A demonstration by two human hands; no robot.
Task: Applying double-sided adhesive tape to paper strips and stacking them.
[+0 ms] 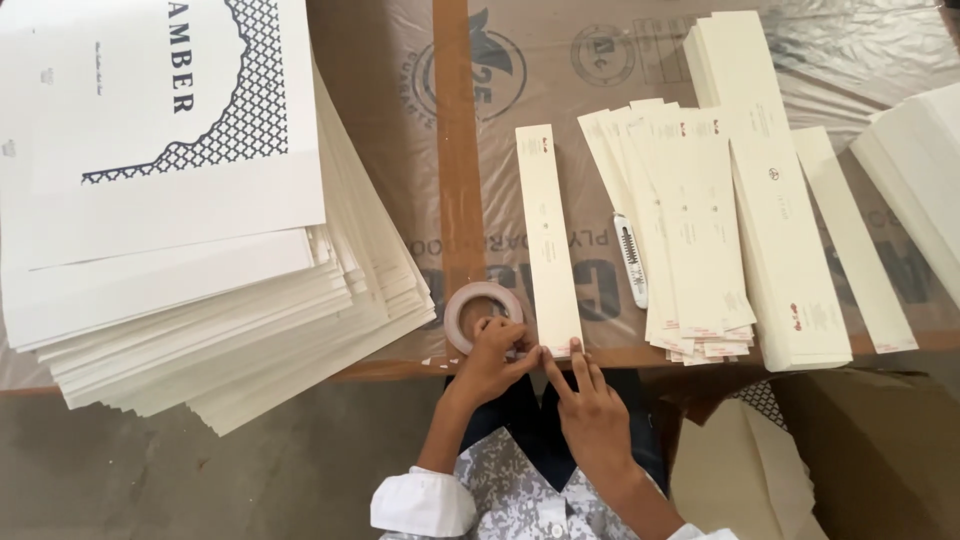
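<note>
Two bare hands reach up from the bottom edge of the view onto a plywood table (520, 70) covered in clear plastic film. Largest on the table is a tall, slumping stack of big cream sheets (200, 300) at the left, its top sheet printed with a dark lattice pattern. At the right stands a neat pile of long cream strips (780, 230), with a fanned spread of the same strips (680, 220) just beside it, and one loose strip (850, 240) further right. A white block of paper (920, 170) shows at the far right edge. A single cream strip (548, 235) lies alone near the middle, running away from the person. Its near end rests at the table edge, where both hands meet it. The right hand (590, 405) lies flat, fingers stretched out, fingertips pressing on the strip's near end. The left hand (492, 360) is curled, pinching at the edge of a roll of tape (480, 312) that sits just left of the strip. A small white utility knife (630, 258) lies between the single strip and the fanned spread.
</note>
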